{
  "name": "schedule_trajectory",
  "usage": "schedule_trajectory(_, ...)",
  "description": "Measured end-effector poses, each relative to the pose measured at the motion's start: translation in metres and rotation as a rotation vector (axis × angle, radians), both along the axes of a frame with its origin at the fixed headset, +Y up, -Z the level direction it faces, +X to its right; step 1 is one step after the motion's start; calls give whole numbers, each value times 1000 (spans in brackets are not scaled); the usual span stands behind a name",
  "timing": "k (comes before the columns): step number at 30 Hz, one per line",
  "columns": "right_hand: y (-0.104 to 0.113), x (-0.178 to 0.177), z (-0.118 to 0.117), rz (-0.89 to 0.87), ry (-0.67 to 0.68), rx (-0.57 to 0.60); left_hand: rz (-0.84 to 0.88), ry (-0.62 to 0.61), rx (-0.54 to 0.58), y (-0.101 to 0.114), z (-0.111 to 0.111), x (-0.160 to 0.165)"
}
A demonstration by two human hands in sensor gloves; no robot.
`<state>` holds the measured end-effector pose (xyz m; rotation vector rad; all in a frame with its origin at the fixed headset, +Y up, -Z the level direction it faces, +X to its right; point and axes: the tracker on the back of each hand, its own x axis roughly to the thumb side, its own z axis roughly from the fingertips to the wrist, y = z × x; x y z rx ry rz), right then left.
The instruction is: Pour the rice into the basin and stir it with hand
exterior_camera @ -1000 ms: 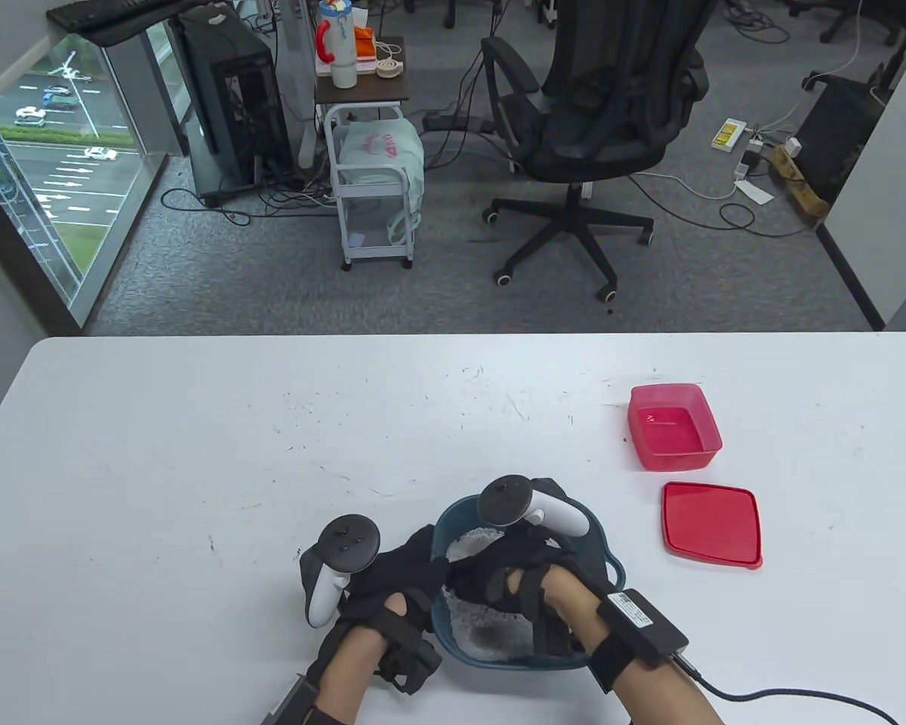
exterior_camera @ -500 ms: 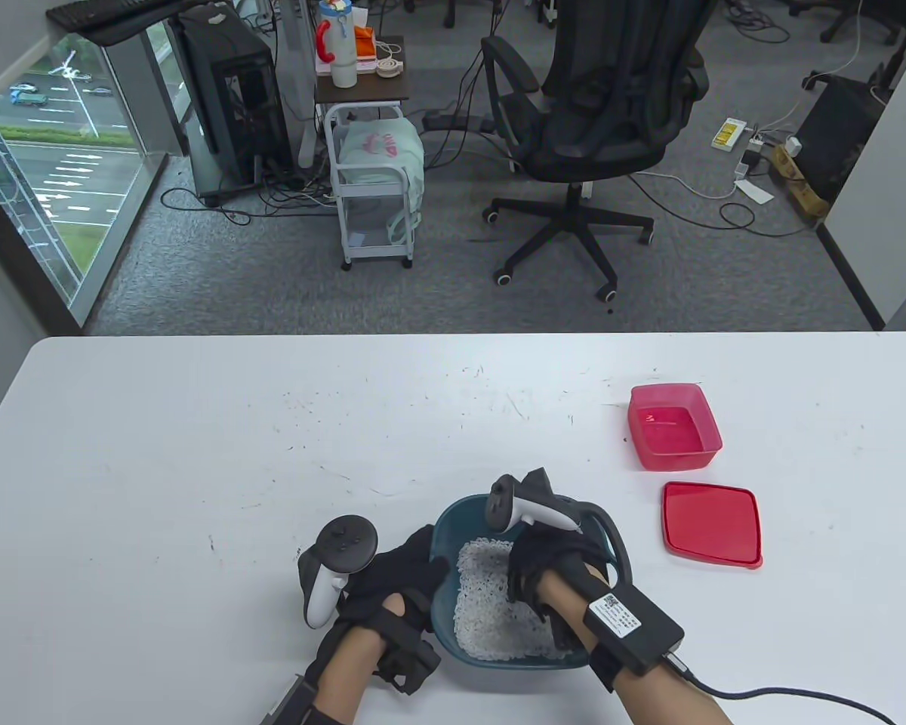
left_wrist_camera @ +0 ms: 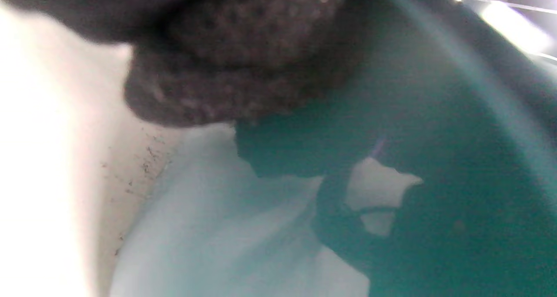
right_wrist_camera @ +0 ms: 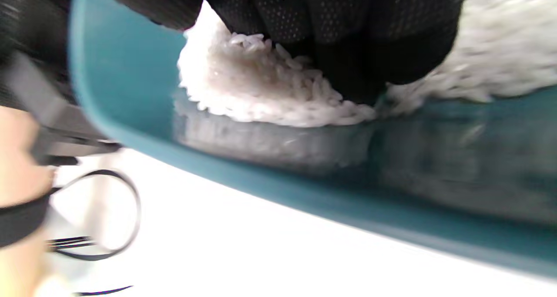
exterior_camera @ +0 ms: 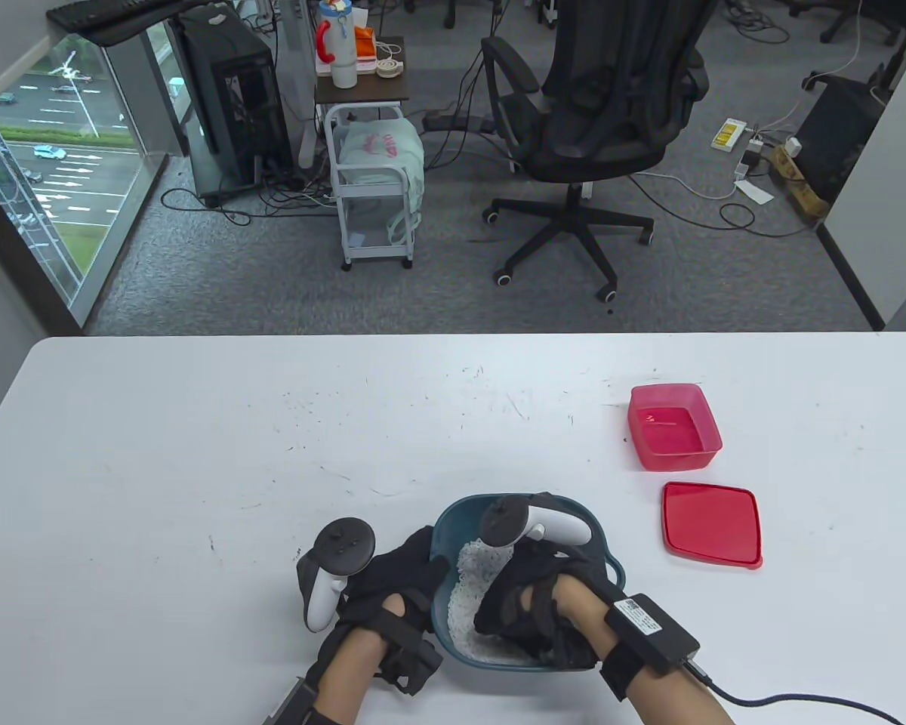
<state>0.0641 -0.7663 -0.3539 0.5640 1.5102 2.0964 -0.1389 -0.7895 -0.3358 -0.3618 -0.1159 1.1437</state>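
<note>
Teal basin [exterior_camera: 444,529], six o'clock: left hand [exterior_camera: 392,578] grips its rim; right hand [exterior_camera: 532,604], fingers curled, buried in rice [exterior_camera: 472,585]. Risk: vigorous stirring flings grains overboard.

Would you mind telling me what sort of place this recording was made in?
Most likely an office: a black mesh swivel chair on grey carpet, a black desktop computer tower with tangled cables, and a white work table.

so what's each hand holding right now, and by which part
Left hand grips the round teal plastic basin by its left rim. Right hand holds nothing, buried in white rice.
</note>
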Motion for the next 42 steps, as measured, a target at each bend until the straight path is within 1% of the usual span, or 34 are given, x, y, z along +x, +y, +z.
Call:
schedule_trajectory(2,1,-4,-6,-72,-40,-32,1,-5,0,1,0,0)
schedule_trajectory(5,5,-8,-16,-88,-96,-15,4,-7,0,1,0,0)
schedule_trajectory(9,12,-6,-32,-58,-200,100,5,-13,3,1,0,0)
schedule_trajectory(11,15,-3,-37,-33,-258,181,0,-17,9,2,-1,0)
schedule_trajectory(13,19,3,-39,42,-296,257,-5,-18,16,2,-1,-1)
schedule_trajectory(17,23,15,-39,244,-277,340,-7,-18,18,2,-1,-1)
schedule_trajectory(19,26,20,-35,393,-244,396,-6,-17,17,2,-1,-1)
schedule_trajectory(20,26,21,-34,448,-224,406,-8,-14,18,2,-1,-1)
schedule_trajectory(23,24,21,-25,628,-110,409,-14,-2,21,2,0,-1)
schedule_trajectory(24,22,20,-22,659,-77,388,-13,2,21,2,0,-1)
schedule_trajectory(26,18,16,-14,668,-25,387,-10,9,20,2,0,-1)
schedule_trajectory(28,14,12,-7,670,49,353,-8,16,20,2,1,-1)
schedule_trajectory(29,14,11,-5,679,63,342,-8,19,20,2,1,-1)
schedule_trajectory(31,12,9,0,651,84,268,-10,25,19,2,1,-1)
schedule_trajectory(33,9,6,5,553,114,189,-13,30,22,2,1,-1)
schedule_trajectory(35,8,1,7,378,132,127,-9,32,20,2,2,-1)
schedule_trajectory(37,9,-3,7,235,120,106,-6,31,21,1,2,-1)
schedule_trajectory(39,8,-5,7,85,77,19,0,27,20,1,2,-1)
schedule_trajectory(40,7,-7,7,29,56,-14,2,24,19,1,2,-1)
schedule_trajectory(42,8,-10,4,-24,42,-26,3,17,23,1,2,-1)
